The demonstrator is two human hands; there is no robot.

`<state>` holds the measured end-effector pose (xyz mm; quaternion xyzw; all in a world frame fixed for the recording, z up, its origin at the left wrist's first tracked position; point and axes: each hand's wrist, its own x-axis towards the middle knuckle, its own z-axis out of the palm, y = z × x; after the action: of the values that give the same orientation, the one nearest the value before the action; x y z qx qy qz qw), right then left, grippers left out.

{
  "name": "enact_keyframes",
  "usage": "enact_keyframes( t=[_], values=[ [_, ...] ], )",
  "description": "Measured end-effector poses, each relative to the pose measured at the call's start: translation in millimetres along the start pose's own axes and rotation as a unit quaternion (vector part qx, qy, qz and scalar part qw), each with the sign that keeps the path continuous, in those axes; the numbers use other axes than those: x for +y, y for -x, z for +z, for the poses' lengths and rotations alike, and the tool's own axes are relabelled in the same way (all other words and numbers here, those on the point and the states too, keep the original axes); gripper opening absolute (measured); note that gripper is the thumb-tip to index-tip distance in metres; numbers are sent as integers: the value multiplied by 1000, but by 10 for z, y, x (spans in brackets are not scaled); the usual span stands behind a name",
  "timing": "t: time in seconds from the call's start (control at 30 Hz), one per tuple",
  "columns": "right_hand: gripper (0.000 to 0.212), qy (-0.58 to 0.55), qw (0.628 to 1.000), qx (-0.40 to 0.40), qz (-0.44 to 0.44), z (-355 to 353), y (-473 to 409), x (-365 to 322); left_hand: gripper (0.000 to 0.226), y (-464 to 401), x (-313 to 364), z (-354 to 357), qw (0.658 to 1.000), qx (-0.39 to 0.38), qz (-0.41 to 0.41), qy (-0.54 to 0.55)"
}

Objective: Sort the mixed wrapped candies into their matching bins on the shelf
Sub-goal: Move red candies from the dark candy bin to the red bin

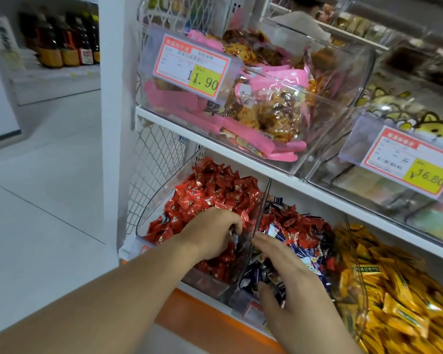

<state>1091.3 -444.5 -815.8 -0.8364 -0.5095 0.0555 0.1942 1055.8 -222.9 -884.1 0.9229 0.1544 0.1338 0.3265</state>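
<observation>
Left hand (210,233): fingers curled into red foil-wrapped candies (212,190) in clear plastic left bin (149,213), grip contents unclear. Right hand (287,272): fingers loosely spread over mixed red-and-blue wrapped candies (299,233) in the middle bin (243,300). Step: transferring reds. Next: pick 1 stray red from the blue.

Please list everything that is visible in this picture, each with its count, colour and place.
red candies: many, red, lower left bin
mixed candies: many, red and blue, lower middle bin
yellow candies: many, yellow, lower right bin
pink snack packs: many, pink, upper left bin
price tags: two, orange and yellow, upper bin fronts
bottles: several, dark, far left shelf
left hand: one, in red bin, fingers curled
right hand: one, in middle bin
</observation>
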Motion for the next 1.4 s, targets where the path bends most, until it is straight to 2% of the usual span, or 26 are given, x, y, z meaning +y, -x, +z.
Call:
enact_keyframes(
  t=[0.3,0.43,0.57,0.67,0.8,0.9,1.0,1.13,1.23,1.3,1.4],
  values=[
    [82,8,1000,-8,-8,-4,25,17,24,16,2,-72,1000,15,21,-6],
    [82,13,1000,-17,-4,-17,14,15,12,19,74,-232,998,54,-3,43],
    [78,4,1000,-23,-2,-37,7,5,17,58,136,-456,984,110,-45,131],
    [77,-6,1000,-19,3,-49,14,-12,17,138,191,-589,975,118,-58,181],
    [76,-23,1000,-15,9,-67,47,-18,17,230,236,-623,979,108,-72,160],
    [73,-37,999,-11,23,-97,66,-10,17,264,320,-677,973,110,-78,189],
    [71,-77,996,25,43,-166,82,6,17,293,560,-746,960,105,-64,251],
    [73,-177,976,114,57,-264,68,60,16,333,940,-601,954,45,-38,294],
    [51,-189,961,185,76,-281,72,120,17,342,1114,-430,948,20,-34,314],
    [36,-192,956,203,91,-288,95,170,20,329,1147,-359,944,17,-41,327],
    [28,-150,955,233,103,-343,121,264,23,327,1128,-363,941,2,-41,337]
  ],
)
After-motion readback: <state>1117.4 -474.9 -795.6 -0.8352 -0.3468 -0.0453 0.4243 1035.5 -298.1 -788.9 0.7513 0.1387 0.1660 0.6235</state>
